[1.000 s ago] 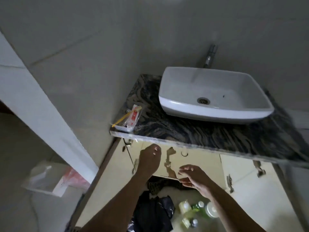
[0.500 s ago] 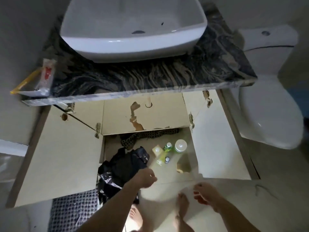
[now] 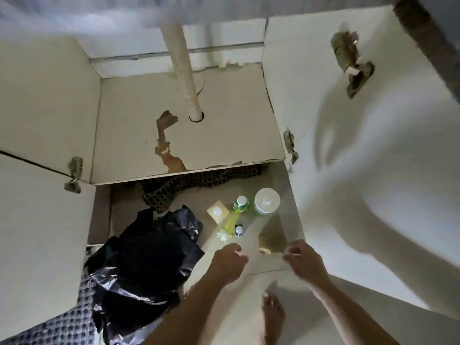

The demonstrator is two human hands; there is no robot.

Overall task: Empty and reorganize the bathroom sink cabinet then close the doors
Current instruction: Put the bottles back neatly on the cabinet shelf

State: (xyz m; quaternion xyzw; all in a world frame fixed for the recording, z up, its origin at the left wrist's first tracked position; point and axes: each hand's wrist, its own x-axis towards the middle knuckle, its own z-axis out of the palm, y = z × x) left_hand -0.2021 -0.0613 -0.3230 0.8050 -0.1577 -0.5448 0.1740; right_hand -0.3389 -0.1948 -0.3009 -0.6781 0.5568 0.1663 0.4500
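Note:
The sink cabinet stands open, both doors swung wide: left door (image 3: 37,220), right door (image 3: 373,175). On its floor stand a green bottle (image 3: 240,204), a white-lidded jar (image 3: 266,200), a pale yellow square bottle (image 3: 217,211), a small white-capped bottle (image 3: 238,230) and a yellow-green tube (image 3: 229,225). A crumpled black plastic bag (image 3: 144,260) spills over the front left. My left hand (image 3: 229,263) hovers just in front of the bottles, fingers curled, holding nothing. My right hand (image 3: 305,263) hangs beside it near the right door, fingers loosely bent and empty.
A stained shelf (image 3: 224,125) with a white drain pipe (image 3: 183,66) through it covers the back. A spotted cloth (image 3: 199,185) lies under the shelf edge. A patterned mat (image 3: 62,324) is at the lower left, and my bare foot (image 3: 272,312) is on the floor.
The view has dropped from the sink and countertop down into the cabinet. Both hands have come lower and forward to the cabinet floor's front edge, near the bottles.

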